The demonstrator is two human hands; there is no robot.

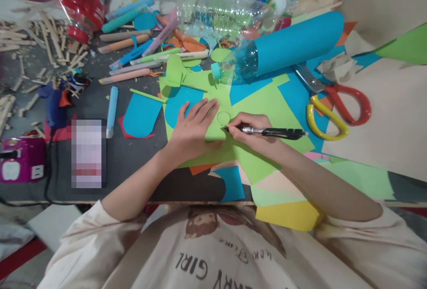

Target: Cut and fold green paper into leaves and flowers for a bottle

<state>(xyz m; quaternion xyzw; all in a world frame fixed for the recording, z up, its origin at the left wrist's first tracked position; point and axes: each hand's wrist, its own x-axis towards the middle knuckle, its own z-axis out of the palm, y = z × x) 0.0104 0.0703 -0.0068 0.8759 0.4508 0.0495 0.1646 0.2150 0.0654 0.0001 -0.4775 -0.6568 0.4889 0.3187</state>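
My right hand (251, 131) grips a black pen (276, 133), its tip on a light green sheet (253, 158) just below a small drawn circle (223, 118). My left hand (195, 131) lies flat on the same sheet, left of the circle, fingers spread and holding nothing. Past my right hand, a bottle wrapped in blue paper (296, 42) lies on its side. Scissors (320, 91) with one red and one yellow handle rest to its right. Near my left hand are a blue paper cutout (143, 114) and a thin green strip (147, 95).
Several markers (128, 42) lie at the upper left, beside scattered wooden sticks (50, 40). A blue glue gun (56, 104), a purple box (23, 160) and a phone (87, 153) are at the left. Clear plastic bottles (230, 4) fill the back. Beige paper (383, 115) covers the right.
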